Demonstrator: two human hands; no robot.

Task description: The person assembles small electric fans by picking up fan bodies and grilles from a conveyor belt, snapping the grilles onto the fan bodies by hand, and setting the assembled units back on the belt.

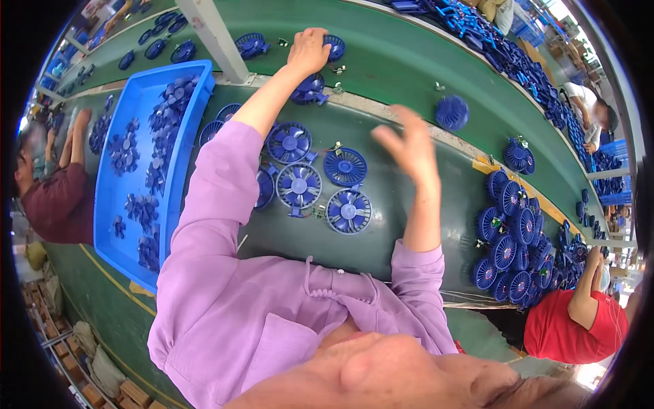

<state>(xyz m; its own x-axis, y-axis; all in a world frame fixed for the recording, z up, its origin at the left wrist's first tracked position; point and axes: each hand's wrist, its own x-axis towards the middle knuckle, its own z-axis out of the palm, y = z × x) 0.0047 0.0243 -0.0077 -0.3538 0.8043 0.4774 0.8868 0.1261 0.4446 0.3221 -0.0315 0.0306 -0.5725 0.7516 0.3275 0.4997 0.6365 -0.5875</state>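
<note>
L hand is stretched fwd over green conveyor belt, right at round dark-blue plastic fan housing. L fingers bent; tips partly hidden, can't tell if pinching it or just touching. R hand is blurry, above pale rail btwn belt & dark-green worktop; thumb & fingers spread apart. Nearest to R hand on belt: lone round blue fan part.

On worktop in front of torso: approx. circular cluster of blue fan units, e.g. one w/ blades showing, another closer to body, plus a blue grille ring. L side: light-blue rectangular plastic tray w/ dark-blue fan blades in clumps. R side: stacked pile of blue round fans, beside co-worker in red shirt.
</note>
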